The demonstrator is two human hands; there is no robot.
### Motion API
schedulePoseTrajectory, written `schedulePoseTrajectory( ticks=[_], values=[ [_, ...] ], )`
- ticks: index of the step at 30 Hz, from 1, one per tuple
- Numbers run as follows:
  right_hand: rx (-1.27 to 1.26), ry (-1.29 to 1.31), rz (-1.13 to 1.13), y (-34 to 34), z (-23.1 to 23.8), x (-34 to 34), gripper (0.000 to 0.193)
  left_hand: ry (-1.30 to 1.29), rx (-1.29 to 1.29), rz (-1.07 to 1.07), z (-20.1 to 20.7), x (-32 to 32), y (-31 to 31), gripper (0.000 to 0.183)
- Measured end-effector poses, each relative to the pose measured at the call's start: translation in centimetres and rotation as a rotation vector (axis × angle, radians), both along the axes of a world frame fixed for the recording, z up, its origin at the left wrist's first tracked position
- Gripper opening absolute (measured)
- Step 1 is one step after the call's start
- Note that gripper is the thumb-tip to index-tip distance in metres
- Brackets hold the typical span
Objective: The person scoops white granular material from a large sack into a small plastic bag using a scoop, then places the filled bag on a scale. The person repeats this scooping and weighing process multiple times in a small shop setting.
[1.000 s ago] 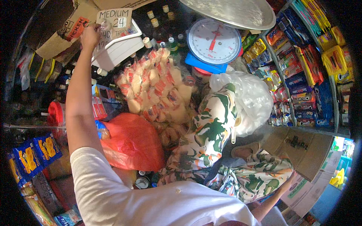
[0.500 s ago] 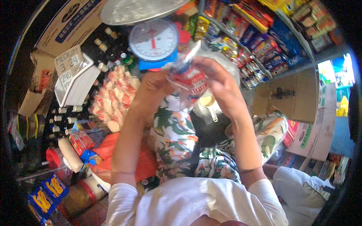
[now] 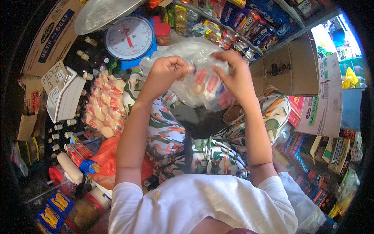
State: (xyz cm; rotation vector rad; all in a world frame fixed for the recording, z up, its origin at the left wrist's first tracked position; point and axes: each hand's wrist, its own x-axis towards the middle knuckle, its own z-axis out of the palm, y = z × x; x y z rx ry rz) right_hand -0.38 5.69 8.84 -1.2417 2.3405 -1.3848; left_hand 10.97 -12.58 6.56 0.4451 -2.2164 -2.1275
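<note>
Between my hands is a clear plastic bag with red and blue print point(image 3: 212, 82). Thumb and fingers of my left hand point(image 3: 165, 74) are pinched together at its left edge. My right hand point(image 3: 238, 76) is over its right side, thumb and forefinger apart, the fingertips smeared by motion. Behind and beneath lies a larger clear plastic bag point(image 3: 177, 52), between my legs. A pale scoop point(image 3: 197, 90) shows partly through the plastic; the printed bag hides most of it.
A dial scale point(image 3: 129, 38) with a metal pan point(image 3: 103, 13) stands at the far left. Small packed bags point(image 3: 103, 105) lie left of my leg, near bottles. An orange-red plastic bag point(image 3: 111, 156) is by my left arm. A cardboard box point(image 3: 284, 68) stands right, below shelves of snack packs.
The view has swung right, so the scale appears further left. My hands have moved apart, and the printed bag, bunched between them before, now hangs lower and more spread.
</note>
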Motion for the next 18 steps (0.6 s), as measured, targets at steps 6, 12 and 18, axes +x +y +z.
schedulePoseTrajectory(
  ticks=[6,12,18],
  values=[
    [0.092,-0.257,0.07,-1.3,-3.0,1.3,0.025,0.143,0.283,0.077,-3.4,-2.1,1.1,0.009],
    [-0.262,-0.645,-0.012,-2.9,-7.8,-1.9,0.014,0.229,-0.15,0.378,-5.1,-2.3,0.1,0.009],
    [0.324,-0.648,-0.105,0.5,-21.2,-3.6,0.027,0.273,-0.816,0.278,-6.3,-1.7,-1.0,0.018]
  ],
)
